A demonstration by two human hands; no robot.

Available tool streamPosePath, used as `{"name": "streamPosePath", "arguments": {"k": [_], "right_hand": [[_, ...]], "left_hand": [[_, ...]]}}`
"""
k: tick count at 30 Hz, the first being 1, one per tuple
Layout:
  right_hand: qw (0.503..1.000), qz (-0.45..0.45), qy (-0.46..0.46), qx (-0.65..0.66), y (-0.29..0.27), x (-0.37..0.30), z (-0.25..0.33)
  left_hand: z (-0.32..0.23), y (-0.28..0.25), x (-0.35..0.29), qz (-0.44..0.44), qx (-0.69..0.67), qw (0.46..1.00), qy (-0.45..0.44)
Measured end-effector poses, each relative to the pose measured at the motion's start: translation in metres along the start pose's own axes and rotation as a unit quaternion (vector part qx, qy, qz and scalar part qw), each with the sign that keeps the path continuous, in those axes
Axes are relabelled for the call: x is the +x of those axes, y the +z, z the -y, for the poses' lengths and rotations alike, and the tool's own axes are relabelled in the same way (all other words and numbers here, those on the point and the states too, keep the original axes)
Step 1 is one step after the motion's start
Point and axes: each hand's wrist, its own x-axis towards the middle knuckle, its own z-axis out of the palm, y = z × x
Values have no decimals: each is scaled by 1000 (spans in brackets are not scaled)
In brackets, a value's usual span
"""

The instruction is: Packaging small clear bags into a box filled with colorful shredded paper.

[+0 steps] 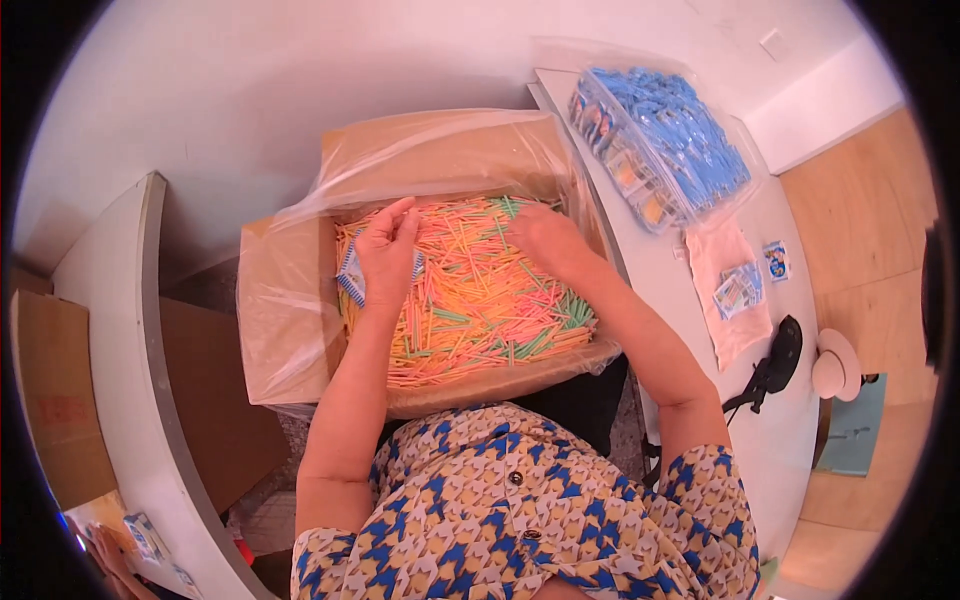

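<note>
A cardboard box (pixel 285 310) lined with clear plastic stands in front of me, filled with thin sticks (pixel 470 290) in orange, pink, yellow and green. My left hand (pixel 388 250) is above the left part of the sticks, fingers curled and thumb close to them; whatever it may hold is hidden. Behind its wrist shows a blue-and-white striped packet (pixel 350 275), partly covered by the hand. At the far right of the pile, my right hand (pixel 545 238) reaches down with its fingers closed at some green sticks. Its fingertips are hidden.
Right of the box, a white table (pixel 655 270) bears a clear bin (pixel 660 200) of blue packets, a pink cloth (pixel 735 335) with small packets on it, and a black strapped object (pixel 775 365). Another white table (pixel 120 340) and a brown carton (pixel 60 400) stand left.
</note>
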Motion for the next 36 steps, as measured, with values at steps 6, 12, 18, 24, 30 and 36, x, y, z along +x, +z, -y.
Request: {"name": "streamPosePath", "arguments": {"k": [6, 12, 18, 24, 30, 36], "right_hand": [[997, -37, -21, -65, 26, 47, 20], [997, -65, -48, -9, 27, 60, 36], [991, -90, -78, -60, 31, 93, 80], [992, 57, 4, -113, 44, 102, 90], [988, 86, -43, -119, 40, 117, 79], [943, 324, -53, -58, -37, 74, 62]], "left_hand": [[-7, 1, 1, -35, -34, 999, -2], [-19, -4, 6, -110, -47, 992, 35], [-18, -10, 8, -148, -76, 986, 31], [-23, -7, 7, -147, -116, 982, -4], [-20, -6, 10, -113, -111, 987, -6], [-18, -8, 6, -116, -61, 991, -8]]}}
